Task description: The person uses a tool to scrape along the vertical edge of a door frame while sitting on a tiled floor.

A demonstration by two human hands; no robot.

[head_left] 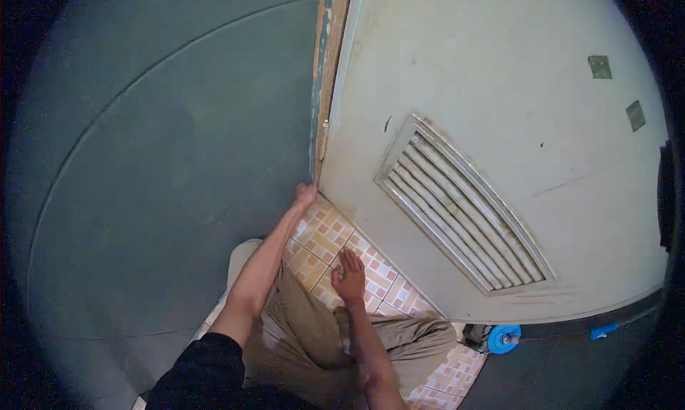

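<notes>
My left hand (305,194) is stretched forward to the foot of the worn wooden door jamb (328,103), where the dark grey-green wall meets the pale door. Its fingers look curled closed, and whatever they hold, if anything, is hidden. Over the patterned tile floor (314,228), in front of my bent legs, hovers my right hand (349,276). Its fingers are stretched out and hold nothing. To the right stands the off-white door (499,74), with a dirty metal louvre vent (464,203) set low in it.
A smooth dark grey-green wall (178,146) fills the left side. At the door's lower right edge lie a round blue object (504,339) and a smaller blue piece (604,331). Two greenish patches (599,67) are stuck on the door.
</notes>
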